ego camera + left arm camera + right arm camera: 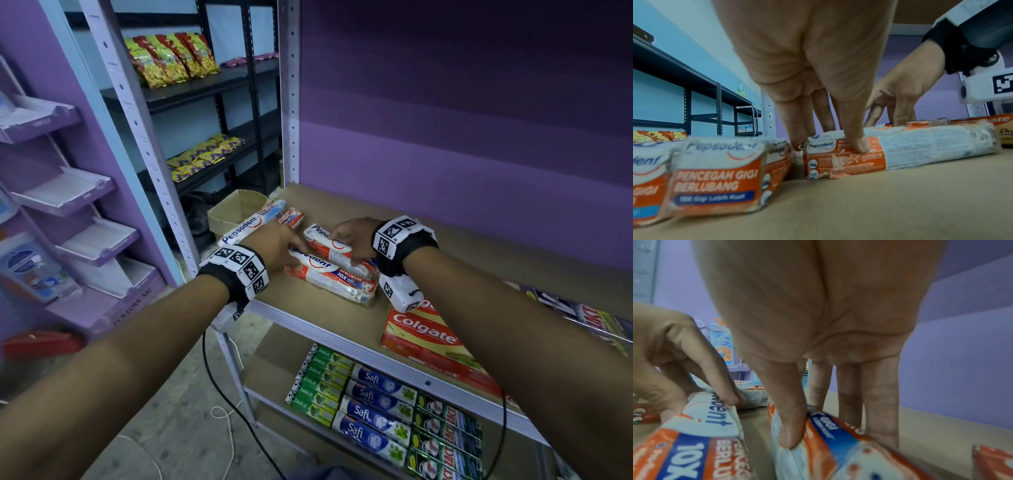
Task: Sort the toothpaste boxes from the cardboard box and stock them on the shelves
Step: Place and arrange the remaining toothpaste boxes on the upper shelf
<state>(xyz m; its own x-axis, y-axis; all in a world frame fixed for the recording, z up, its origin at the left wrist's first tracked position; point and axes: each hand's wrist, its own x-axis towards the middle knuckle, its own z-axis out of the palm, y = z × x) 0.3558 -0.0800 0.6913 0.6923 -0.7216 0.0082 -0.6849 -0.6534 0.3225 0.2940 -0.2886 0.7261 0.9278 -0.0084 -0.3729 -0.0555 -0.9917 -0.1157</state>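
Note:
Two red-and-white Pepsodent packs lie side by side on the brown shelf board (462,267). My left hand (291,248) grips the left end of the near pack (335,277). In the left wrist view its thumb (859,142) presses that pack's (920,146) side and its fingers wrap the end. My right hand (346,245) pinches the far pack (337,251); in the right wrist view the thumb (791,431) sits on that pack's (838,451) near side, the fingers on the far side. The cardboard box (233,209) stands open on the floor behind the shelf's left end.
More Pepsodent packs (253,222) lie at the shelf's left end. Colgate boxes (424,335) sit under my right wrist near the front edge. The lower shelf holds Darlie (318,383) and Safi (376,411) boxes. A purple display rack (68,205) stands to the left.

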